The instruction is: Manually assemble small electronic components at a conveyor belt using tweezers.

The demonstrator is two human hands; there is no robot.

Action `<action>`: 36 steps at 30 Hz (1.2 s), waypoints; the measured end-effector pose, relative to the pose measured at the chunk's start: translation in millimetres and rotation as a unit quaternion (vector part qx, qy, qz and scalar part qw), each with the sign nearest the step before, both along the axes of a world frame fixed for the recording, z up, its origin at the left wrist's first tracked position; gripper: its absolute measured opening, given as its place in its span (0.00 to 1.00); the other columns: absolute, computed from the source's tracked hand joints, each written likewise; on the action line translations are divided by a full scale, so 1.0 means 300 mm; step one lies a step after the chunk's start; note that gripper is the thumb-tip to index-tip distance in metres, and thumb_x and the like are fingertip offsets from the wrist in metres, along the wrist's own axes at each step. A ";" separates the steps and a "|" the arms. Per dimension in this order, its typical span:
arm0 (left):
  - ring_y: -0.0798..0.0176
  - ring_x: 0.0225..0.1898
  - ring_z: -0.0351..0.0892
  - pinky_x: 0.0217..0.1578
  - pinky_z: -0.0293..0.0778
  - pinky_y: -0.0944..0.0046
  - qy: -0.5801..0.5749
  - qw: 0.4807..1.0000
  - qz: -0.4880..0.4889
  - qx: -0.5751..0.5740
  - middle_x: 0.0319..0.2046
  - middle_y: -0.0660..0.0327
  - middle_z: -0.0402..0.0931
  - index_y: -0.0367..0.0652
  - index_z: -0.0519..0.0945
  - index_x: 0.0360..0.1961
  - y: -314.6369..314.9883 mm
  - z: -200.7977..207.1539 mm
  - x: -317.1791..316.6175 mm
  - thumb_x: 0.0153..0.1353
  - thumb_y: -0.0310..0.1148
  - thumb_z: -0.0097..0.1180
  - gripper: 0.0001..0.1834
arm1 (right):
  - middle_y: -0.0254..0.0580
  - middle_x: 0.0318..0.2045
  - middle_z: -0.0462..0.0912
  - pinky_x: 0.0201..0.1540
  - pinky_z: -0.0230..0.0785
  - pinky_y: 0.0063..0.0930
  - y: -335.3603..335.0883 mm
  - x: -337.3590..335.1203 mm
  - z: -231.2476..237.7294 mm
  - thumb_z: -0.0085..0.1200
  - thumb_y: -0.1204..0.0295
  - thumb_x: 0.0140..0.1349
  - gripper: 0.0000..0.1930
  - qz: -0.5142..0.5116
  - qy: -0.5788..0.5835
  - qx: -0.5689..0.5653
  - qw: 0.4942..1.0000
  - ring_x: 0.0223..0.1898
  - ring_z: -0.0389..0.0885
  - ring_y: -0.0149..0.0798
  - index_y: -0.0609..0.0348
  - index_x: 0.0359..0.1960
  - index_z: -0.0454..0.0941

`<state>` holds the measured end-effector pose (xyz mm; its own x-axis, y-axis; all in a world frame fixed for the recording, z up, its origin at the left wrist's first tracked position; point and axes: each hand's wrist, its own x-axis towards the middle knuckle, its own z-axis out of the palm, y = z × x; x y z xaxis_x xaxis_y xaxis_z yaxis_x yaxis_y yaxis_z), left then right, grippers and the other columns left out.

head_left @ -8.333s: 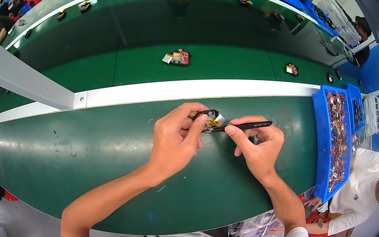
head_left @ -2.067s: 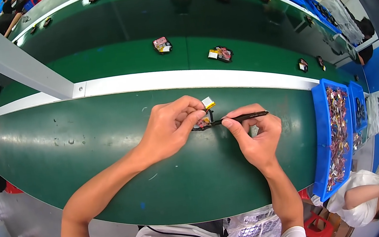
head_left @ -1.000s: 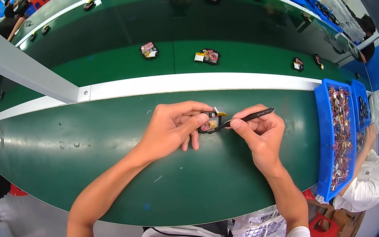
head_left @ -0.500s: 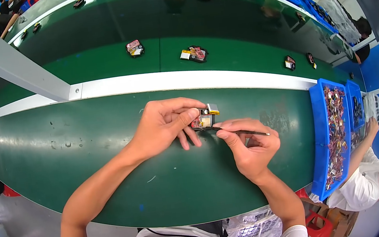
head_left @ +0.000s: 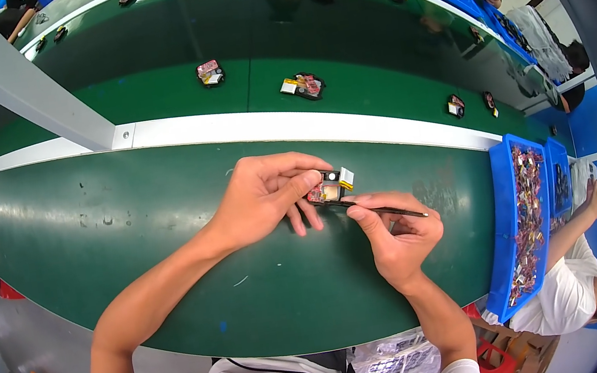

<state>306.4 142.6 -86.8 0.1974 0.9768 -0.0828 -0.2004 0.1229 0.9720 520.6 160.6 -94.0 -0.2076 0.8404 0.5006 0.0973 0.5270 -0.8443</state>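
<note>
My left hand (head_left: 262, 199) pinches a small electronic unit (head_left: 328, 191) between thumb and fingers, above the green bench. The unit has a black housing, a red circuit board and a silver battery-like block with yellow tape (head_left: 346, 178) sticking out at its upper right. My right hand (head_left: 400, 233) is closed on a thin black tool like tweezers or a pick (head_left: 387, 210). The tool's left end reaches the unit's lower edge. Whether its tip touches the board or the housing is too small to tell.
A blue bin (head_left: 504, 234) of loose red boards stands at the bench's right edge. Beyond the white rail (head_left: 268, 130), several similar units (head_left: 304, 86) lie on a green conveyor belt (head_left: 148, 93). A grey post (head_left: 40, 85) rises at left. Other people sit to the right and far right.
The unit has tilted slightly in my left hand, and its silver block has swung more upright. Both hands have shifted a little to the right, the tool staying at the unit's edge.
</note>
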 end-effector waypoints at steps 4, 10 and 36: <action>0.59 0.27 0.87 0.22 0.83 0.67 -0.005 1.000 0.006 0.003 0.36 0.51 0.84 0.28 0.79 0.55 0.011 -0.001 0.013 0.75 0.29 0.51 0.16 | 0.38 0.29 0.90 0.16 0.52 0.14 0.009 0.013 0.001 0.71 0.82 0.55 0.05 0.001 -0.010 -0.005 1.000 0.14 0.66 0.17 0.63 0.32 0.88; 0.61 0.26 0.87 0.22 0.82 0.68 0.020 0.999 0.024 -0.020 0.34 0.51 0.84 0.27 0.81 0.52 0.018 -0.002 0.048 0.74 0.28 0.52 0.14 | 0.37 0.27 0.89 0.17 0.52 0.14 0.018 0.037 -0.011 0.72 0.82 0.53 0.06 -0.016 -0.007 -0.018 1.000 0.15 0.66 0.16 0.63 0.33 0.89; 0.63 0.22 0.85 0.21 0.81 0.68 0.030 0.999 0.028 -0.020 0.34 0.50 0.85 0.26 0.82 0.50 0.024 -0.022 0.067 0.74 0.27 0.52 0.13 | 0.43 0.32 0.90 0.16 0.55 0.15 0.043 0.074 -0.021 0.73 0.82 0.51 0.09 0.038 -0.016 0.037 0.998 0.13 0.68 0.18 0.62 0.34 0.87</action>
<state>326.4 149.7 -93.5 0.1361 0.9820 -0.1313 -0.1487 0.1513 0.9772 542.8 173.5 -100.4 -0.2865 0.7829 0.5523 0.0807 0.5941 -0.8003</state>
